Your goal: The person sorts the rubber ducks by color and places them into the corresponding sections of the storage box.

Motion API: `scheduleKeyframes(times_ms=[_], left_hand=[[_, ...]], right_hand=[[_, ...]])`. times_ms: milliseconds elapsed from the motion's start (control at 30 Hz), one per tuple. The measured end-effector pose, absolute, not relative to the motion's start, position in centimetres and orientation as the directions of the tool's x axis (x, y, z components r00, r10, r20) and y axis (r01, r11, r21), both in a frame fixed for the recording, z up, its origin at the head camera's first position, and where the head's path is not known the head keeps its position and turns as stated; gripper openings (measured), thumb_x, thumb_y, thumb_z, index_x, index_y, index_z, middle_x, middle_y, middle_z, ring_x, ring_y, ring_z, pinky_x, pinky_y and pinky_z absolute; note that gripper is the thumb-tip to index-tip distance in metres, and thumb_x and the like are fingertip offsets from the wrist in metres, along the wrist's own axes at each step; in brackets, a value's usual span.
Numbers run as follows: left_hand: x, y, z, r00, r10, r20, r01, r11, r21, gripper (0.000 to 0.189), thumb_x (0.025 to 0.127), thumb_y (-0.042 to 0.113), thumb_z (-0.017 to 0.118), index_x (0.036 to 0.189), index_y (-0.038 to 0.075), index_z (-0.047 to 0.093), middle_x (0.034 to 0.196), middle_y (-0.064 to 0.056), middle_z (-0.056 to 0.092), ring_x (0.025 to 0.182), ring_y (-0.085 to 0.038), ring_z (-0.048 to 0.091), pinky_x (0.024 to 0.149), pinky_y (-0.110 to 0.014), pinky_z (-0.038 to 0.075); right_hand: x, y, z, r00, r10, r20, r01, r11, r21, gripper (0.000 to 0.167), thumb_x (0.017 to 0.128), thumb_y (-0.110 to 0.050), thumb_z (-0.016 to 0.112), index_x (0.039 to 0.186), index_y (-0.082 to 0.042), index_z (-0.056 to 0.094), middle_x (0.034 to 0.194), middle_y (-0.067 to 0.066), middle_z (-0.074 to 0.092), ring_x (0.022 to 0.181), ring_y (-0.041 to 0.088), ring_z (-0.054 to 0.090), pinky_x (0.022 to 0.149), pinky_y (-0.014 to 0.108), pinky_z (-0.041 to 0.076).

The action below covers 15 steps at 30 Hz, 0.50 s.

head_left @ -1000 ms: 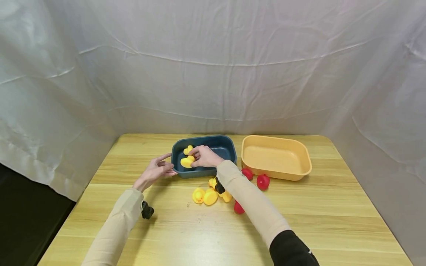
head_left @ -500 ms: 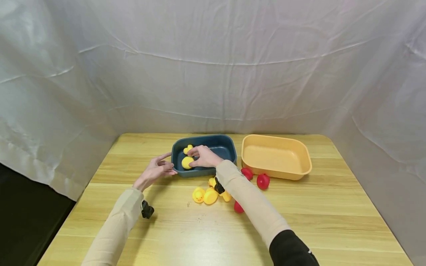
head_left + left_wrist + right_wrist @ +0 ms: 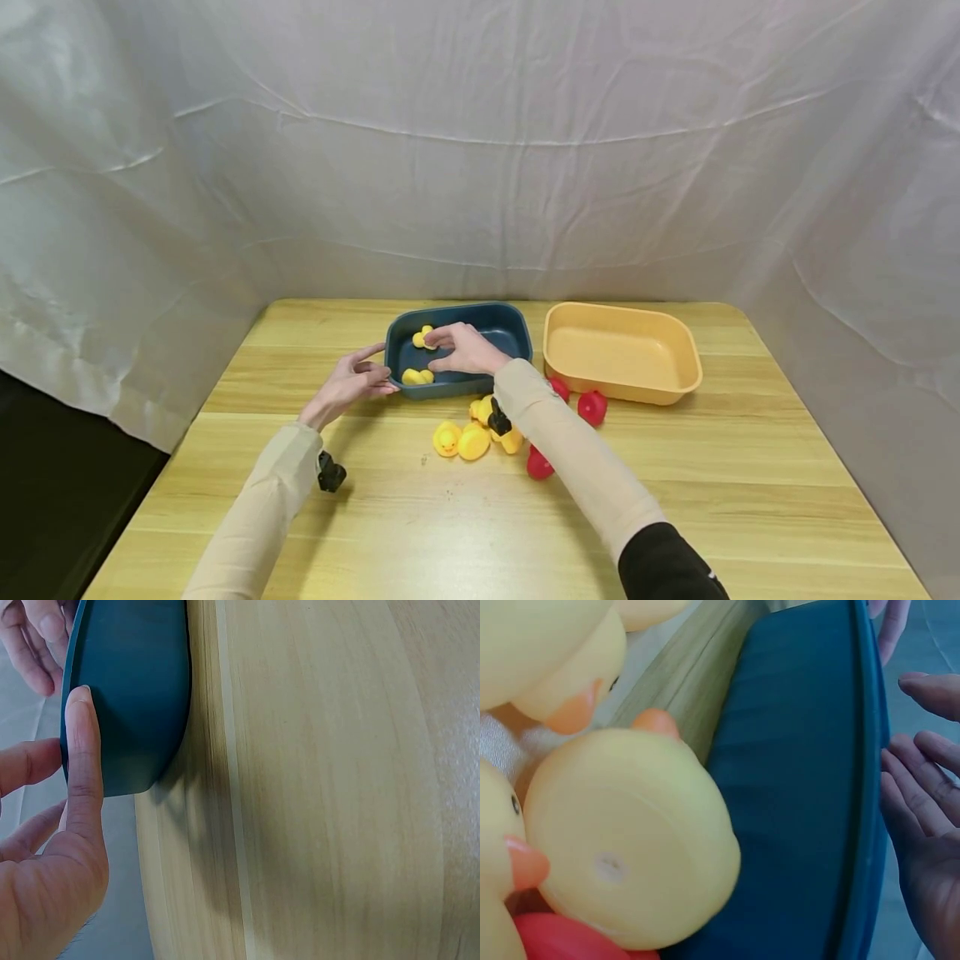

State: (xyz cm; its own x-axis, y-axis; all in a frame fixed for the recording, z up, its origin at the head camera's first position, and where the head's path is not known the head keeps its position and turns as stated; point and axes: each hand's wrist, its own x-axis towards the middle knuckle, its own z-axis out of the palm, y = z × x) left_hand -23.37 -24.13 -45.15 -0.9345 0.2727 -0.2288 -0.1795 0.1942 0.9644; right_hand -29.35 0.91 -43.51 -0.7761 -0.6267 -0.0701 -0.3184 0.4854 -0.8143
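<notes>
My left hand [image 3: 348,385] pinches the left end of a dark blue rectangular bin [image 3: 517,329]; in the left wrist view its thumb lies on the outer wall with fingers behind the rim. Over the bin's inside is my right hand [image 3: 468,348], thumb and fingers spread apart with nothing between them. Two yellow rubber ducks lie in the bin: one duck [image 3: 415,377] tipped over near the front left corner, another duck [image 3: 420,338] farther back by the right fingertips. The right wrist view shows the right hand [image 3: 930,780] beyond the bin wall [image 3: 795,780].
Several yellow ducks [image 3: 446,439] sit on the wooden table [image 3: 420,517] in front of the bin. Red round toys [image 3: 592,407] lie to their right, partly behind the right sleeve [image 3: 577,450]. A yellow-orange bin [image 3: 622,350] stands right of the blue one.
The right hand has let go of a duck, which now lies tipped over at the bin's front left. Its fingers have spread and drawn slightly right. The left hand stays put.
</notes>
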Motion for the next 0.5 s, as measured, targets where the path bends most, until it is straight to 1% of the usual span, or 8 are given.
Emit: scheduleKeyframes(times_ms=[200,267,500], left_hand=[[-23.4,-24.2,-45.2,-0.935,0.273,-0.227,-0.175,0.203,0.964,0.067,0.102,0.005,0.054,0.160,0.003,0.020,0.112,-0.023,0.067,0.088,-0.016,0.075,0.094,-0.038,0.061],[-23.4,-24.1,-45.2,-0.935,0.273,-0.226,-0.175,0.200,0.964,0.067,0.102,0.005,0.054,0.160,0.003,0.021,0.111,-0.022,0.067,0.088,-0.016,0.075,0.094,-0.038,0.061],[-23.4,-24.1,-45.3,-0.936,0.269,-0.229,-0.180,0.195,0.964,0.067,0.102,0.004,0.053,0.160,0.003,0.021,0.112,-0.023,0.067,0.088,-0.017,0.075,0.094,-0.037,0.061]], right_hand=[[-29.0,1.6,-43.0,-0.755,-0.650,-0.093,-0.330,0.497,-0.802,0.057,0.091,-0.012,0.074,0.142,0.003,0.053,0.144,0.019,0.058,0.138,0.036,0.052,0.117,0.047,0.044],[-28.9,1.9,-43.0,-0.751,-0.653,-0.097,-0.335,0.503,-0.796,0.057,0.092,-0.013,0.074,0.142,0.002,0.053,0.145,0.018,0.058,0.138,0.036,0.052,0.117,0.046,0.044],[-28.3,3.1,-42.8,-0.754,-0.651,-0.082,-0.354,0.509,-0.785,0.057,0.092,-0.012,0.074,0.143,0.001,0.053,0.144,0.016,0.059,0.136,0.032,0.055,0.116,0.044,0.045]])
